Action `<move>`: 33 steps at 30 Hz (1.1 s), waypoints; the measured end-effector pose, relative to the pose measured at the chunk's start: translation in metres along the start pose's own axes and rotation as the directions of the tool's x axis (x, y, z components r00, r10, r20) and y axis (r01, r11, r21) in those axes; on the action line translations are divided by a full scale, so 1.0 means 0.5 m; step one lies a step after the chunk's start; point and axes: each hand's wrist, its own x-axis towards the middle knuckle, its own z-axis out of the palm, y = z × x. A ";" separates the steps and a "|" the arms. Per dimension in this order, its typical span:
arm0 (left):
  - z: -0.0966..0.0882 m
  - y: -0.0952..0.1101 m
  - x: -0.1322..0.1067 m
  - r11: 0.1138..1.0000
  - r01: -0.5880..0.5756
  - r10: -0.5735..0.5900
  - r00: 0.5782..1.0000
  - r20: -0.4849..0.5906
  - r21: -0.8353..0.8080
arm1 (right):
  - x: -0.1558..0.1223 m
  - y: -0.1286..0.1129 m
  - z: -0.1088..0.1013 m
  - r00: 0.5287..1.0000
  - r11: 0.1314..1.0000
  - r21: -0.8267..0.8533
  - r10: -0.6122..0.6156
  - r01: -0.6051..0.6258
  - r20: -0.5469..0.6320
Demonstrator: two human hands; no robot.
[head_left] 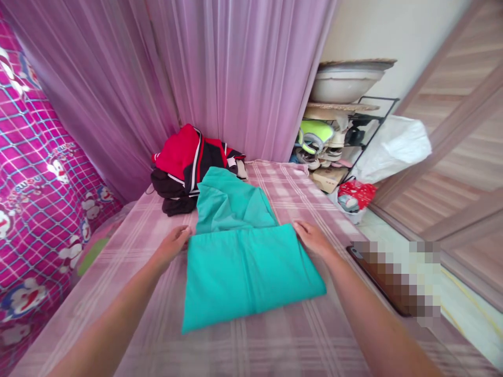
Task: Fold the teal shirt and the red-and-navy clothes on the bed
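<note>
A teal garment (251,272) lies partly folded on the checked pink cloth. Its near part is a flat, smooth panel with a seam down the middle, while the far part is a rumpled, narrower stretch of the same fabric. My left hand (176,243) is at the left end of the fold line, fingers closed on the fabric's edge. At the opposite corner, my right hand (312,236) pinches the right end of that line. The fingertips of both hands are partly hidden, and the garment's exact kind does not show.
A heap of red and black clothes (184,162) sits at the far left, before a purple curtain (236,78). A phone (377,280) lies near the right edge. Beyond that edge stand a rack (379,123) with shoes and basins, and a white bag (396,149).
</note>
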 end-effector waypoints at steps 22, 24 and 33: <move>0.057 -0.059 -0.160 0.885 -0.122 0.112 0.993 0.047 0.450 | -0.202 0.050 -0.005 0.994 0.991 -0.077 -0.107 0.109 0.024; 0.060 -0.053 -0.154 0.906 -0.132 0.137 0.990 0.015 0.402 | -0.203 0.034 -0.010 0.996 0.991 -0.104 -0.083 0.080 -0.018; 0.076 -0.013 -0.139 0.895 -0.200 0.252 0.964 -0.081 0.400 | -0.171 -0.019 0.001 0.991 0.995 -0.030 -0.099 0.097 -0.093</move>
